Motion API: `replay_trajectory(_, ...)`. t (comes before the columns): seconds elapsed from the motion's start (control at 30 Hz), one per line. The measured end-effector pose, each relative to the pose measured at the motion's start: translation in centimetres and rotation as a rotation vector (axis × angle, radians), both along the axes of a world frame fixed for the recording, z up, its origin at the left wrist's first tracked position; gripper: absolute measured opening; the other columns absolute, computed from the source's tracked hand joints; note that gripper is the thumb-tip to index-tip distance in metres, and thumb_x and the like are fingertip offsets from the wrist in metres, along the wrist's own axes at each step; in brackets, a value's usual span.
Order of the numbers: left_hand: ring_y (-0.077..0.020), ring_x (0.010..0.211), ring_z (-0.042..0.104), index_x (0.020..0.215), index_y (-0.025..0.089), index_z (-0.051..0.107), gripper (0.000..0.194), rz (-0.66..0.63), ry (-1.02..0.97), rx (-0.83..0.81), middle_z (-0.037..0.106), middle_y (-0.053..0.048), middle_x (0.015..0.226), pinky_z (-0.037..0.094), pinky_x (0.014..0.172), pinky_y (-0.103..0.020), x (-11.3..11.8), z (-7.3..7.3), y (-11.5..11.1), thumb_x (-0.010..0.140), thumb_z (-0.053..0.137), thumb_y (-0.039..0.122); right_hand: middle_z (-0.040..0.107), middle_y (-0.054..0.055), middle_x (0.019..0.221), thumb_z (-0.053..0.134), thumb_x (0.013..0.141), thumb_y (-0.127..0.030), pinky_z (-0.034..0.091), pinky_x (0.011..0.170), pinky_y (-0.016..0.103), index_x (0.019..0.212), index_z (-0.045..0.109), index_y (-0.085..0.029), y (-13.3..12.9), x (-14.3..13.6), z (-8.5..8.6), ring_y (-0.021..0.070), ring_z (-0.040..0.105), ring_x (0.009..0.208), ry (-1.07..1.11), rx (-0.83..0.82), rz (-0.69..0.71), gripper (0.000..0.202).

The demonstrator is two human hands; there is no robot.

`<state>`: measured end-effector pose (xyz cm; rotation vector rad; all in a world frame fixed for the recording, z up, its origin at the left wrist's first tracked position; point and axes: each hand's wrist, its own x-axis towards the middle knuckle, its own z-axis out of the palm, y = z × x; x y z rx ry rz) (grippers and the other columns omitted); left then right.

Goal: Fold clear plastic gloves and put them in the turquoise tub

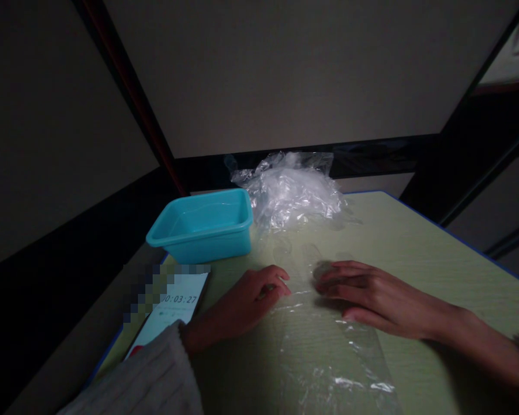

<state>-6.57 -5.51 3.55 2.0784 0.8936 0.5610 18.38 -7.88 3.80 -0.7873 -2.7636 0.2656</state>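
Note:
A clear plastic bag (333,357) lies flat on the table, running from the front edge of view up between my hands. My left hand (262,291) is at the bag's left edge, its fingers curled toward the thumb in a pinch on the film. My right hand (372,294) rests over the bag's right side, palm down, with fingers stretched out and slightly blurred. Beyond both hands sits a crumpled heap of clear plastic bags (294,193).
A turquoise plastic basin (207,245) stands at the table's back left. In front of it lies a phone (173,305) showing a timer, partly pixelated. The pale wood-grain table (424,265) has a blue edge. Panels rise behind it.

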Motion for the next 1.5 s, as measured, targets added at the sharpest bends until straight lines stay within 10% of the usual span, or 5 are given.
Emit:
replay_trajectory(1.17, -0.0186, 0.093, 0.058, 0.097, 0.017, 0.058, 0.021, -0.15, 0.213, 0.252, 0.065, -0.006, 0.098, 0.043, 0.085, -0.032, -0.6, -0.6, 0.0, 0.088, 0.04, 0.016, 0.066, 0.011, 0.104, 0.037, 0.094, -0.024, 0.044, 0.094, 0.043, 0.105, 0.062, -0.012, 0.1, 0.4, 0.1, 0.0219, 0.055, 0.108, 0.071, -0.098, 0.012, 0.029)
replay_trajectory(1.5, -0.0214, 0.117, 0.047, 0.119, 0.012, 0.047, 0.032, -0.053, 0.235, 0.367, 0.053, -0.013, 0.125, 0.035, 0.101, -0.039, -1.1, -1.4, 0.3, 0.089, 0.039, 0.018, 0.065, 0.015, 0.109, 0.028, 0.097, -0.027, 0.05, 0.088, 0.045, 0.11, 0.059, -0.009, 0.6, 0.5, -0.2, 0.0244, 0.059, 0.104, -0.03, 0.093, -0.207, 0.038)
